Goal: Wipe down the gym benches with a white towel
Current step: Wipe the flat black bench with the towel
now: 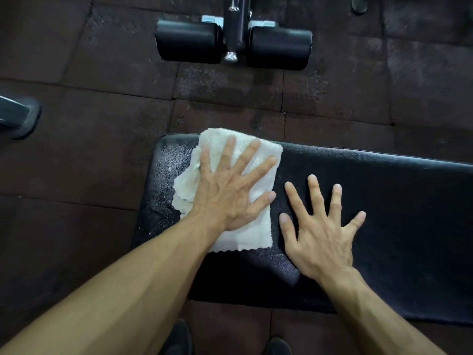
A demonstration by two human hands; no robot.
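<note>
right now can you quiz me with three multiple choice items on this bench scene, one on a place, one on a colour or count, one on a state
1. Where on the bench pad does the towel lie?
A. near its left end
B. at its far right end
C. on the floor beside it

2. How many black foam rollers sit on the frame beyond the bench?
A. one
B. two
C. four

3. How is the left hand on the towel?
A. curled in a fist round it
B. flat, fingers spread, pressing it
C. lifted clear of it

Answers:
1 A, the towel covers the pad close to its left edge.
2 B, one roller shows on each side of the post.
3 B, the straight fingers lie spread on the cloth; the right hand rests flat on bare pad.
</note>
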